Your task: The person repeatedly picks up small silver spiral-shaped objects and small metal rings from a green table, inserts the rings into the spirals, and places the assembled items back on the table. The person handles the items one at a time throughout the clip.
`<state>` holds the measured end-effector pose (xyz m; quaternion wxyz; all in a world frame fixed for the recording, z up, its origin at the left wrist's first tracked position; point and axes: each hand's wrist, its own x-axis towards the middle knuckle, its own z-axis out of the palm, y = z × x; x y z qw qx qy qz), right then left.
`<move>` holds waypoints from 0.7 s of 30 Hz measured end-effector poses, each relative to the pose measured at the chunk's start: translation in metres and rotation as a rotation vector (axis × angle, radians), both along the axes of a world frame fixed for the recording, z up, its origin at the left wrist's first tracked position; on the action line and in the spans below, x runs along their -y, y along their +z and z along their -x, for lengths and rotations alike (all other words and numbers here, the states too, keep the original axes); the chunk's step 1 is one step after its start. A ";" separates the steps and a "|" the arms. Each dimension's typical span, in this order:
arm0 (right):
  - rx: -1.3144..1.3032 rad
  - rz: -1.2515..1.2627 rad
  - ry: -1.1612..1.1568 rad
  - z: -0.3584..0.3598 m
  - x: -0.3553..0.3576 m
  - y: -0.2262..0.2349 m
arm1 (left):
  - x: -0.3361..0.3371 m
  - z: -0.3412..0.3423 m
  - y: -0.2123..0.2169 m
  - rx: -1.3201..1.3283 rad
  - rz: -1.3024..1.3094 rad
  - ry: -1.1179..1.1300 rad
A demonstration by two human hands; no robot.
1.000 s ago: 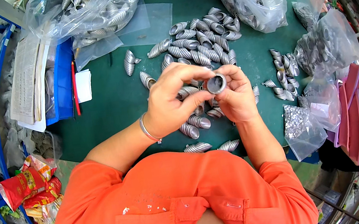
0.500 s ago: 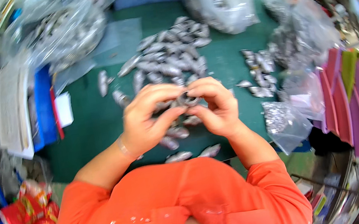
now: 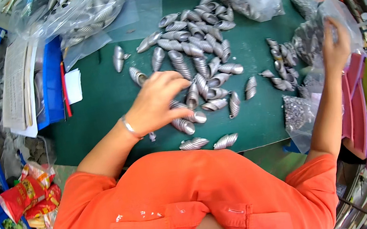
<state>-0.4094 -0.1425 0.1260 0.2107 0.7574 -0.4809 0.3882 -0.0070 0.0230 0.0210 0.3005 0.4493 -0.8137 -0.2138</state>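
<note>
The left hand (image 3: 155, 102) rests curled, fingers bent, on the near edge of the pile of ribbed silver metal shells (image 3: 199, 60) lying mid green mat (image 3: 94, 123); whether it pinches one I cannot tell. The right hand (image 3: 335, 44), fingers loosely spread, reaches up to the clear plastic bags (image 3: 317, 23) at the mat's right edge. Bare mat lies open to the left of the pile. Half a second ago both hands met together over the pile; now they are well apart.
</note>
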 end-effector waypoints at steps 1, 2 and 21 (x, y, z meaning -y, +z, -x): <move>0.116 -0.174 0.160 -0.045 -0.023 -0.020 | -0.004 0.000 -0.005 0.109 0.001 0.026; 0.049 -0.358 0.331 -0.081 -0.049 -0.030 | -0.007 0.001 -0.010 0.211 0.001 0.036; -0.164 -0.599 0.663 -0.193 -0.124 -0.121 | 0.024 -0.015 -0.007 -0.982 -0.045 0.319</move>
